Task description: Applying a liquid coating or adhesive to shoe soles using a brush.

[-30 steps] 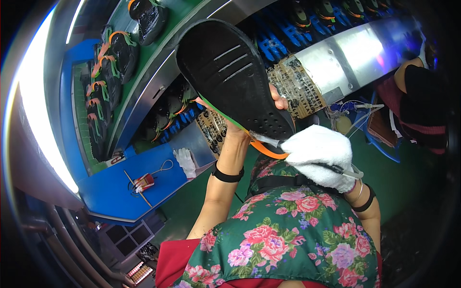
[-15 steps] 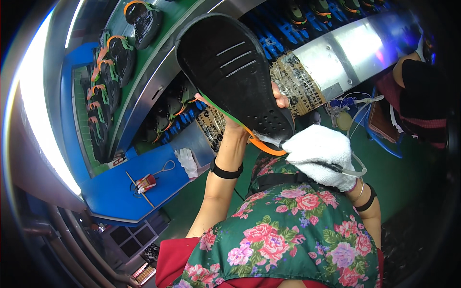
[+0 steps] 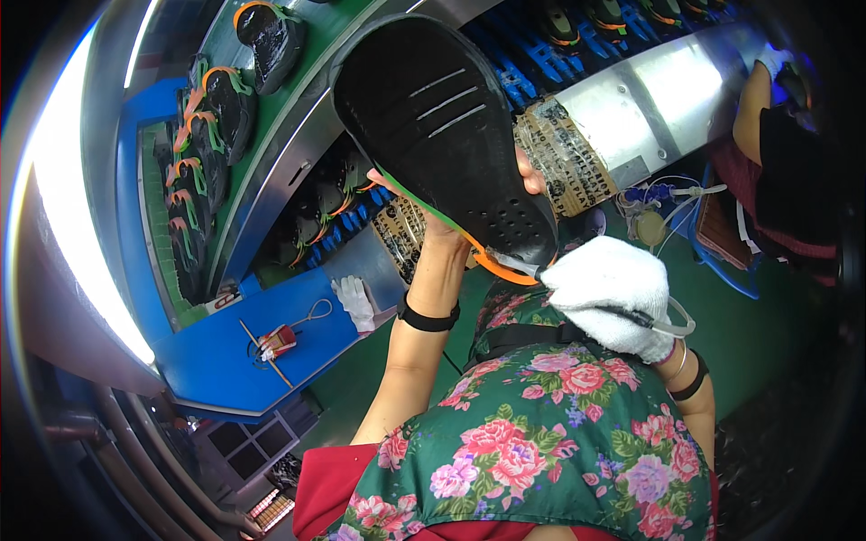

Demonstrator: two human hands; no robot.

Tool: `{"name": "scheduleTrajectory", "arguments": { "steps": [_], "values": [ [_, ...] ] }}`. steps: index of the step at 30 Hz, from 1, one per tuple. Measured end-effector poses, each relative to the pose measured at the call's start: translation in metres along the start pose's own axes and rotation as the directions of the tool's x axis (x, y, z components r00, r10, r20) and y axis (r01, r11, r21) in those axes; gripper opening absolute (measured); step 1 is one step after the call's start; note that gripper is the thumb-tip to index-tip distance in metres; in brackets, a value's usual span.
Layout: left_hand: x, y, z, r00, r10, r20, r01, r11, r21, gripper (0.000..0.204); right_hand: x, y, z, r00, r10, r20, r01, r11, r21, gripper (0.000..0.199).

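Note:
A black shoe [image 3: 424, 108], its underside facing me, is held up in front of my chest. The underside has three pale lines and a cluster of small holes; green and orange trim edges it. My bare left hand [image 3: 440, 227] grips it from beneath, thumb at one edge and fingertips at the other. In a white knit glove, my right hand [image 3: 604, 293] is closed around a slim applicator with a clear tube [image 3: 681, 323] curving off behind the glove. The applicator's tip [image 3: 534, 270] is at the orange-trimmed end, where a whitish wet streak shows.
Several black shoes [image 3: 225, 113] rest on a green conveyor [image 3: 316, 27] at upper left. A blue table [image 3: 203, 361] holds a white glove [image 3: 354, 302] and a small red container [image 3: 278, 341]. Beyond is a metal panel with taped cardboard [image 3: 566, 149]. Another person's gloved hand [image 3: 773, 59] is at far right.
My right hand and the applicator have shifted slightly right along the orange-trimmed end. The shoe has turned a little. The other person's gloved hand has come into view.

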State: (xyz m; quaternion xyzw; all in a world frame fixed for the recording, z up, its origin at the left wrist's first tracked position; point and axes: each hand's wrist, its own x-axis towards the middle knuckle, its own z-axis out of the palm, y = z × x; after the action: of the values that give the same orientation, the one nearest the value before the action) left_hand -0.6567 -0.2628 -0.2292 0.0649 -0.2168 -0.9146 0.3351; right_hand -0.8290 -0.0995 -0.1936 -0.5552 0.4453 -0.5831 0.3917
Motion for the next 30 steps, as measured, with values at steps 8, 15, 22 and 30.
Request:
{"name": "scheduleTrajectory", "arguments": {
  "steps": [8,15,22,30],
  "values": [
    [-0.003,0.0,-0.016,0.996,-0.064,-0.055,0.066,0.997,0.041,0.132,0.001,-0.006,-0.002,0.998,-0.062,0.033,0.063,0.997,-0.044,0.021],
    [-0.006,-0.003,-0.021,0.993,-0.082,-0.084,0.087,0.995,0.045,0.139,-0.001,-0.005,0.0,1.0,0.018,0.021,-0.018,1.0,0.023,0.02],
    [-0.007,-0.002,-0.017,0.993,-0.078,-0.089,0.081,0.996,0.037,0.141,-0.006,-0.005,-0.003,0.983,0.131,-0.129,-0.121,0.989,0.081,0.014],
    [-0.004,0.004,-0.01,0.972,-0.172,-0.158,0.171,0.985,-0.021,0.141,-0.005,-0.003,-0.005,0.994,0.102,0.025,-0.103,0.992,0.067,0.017]
  ]
}}
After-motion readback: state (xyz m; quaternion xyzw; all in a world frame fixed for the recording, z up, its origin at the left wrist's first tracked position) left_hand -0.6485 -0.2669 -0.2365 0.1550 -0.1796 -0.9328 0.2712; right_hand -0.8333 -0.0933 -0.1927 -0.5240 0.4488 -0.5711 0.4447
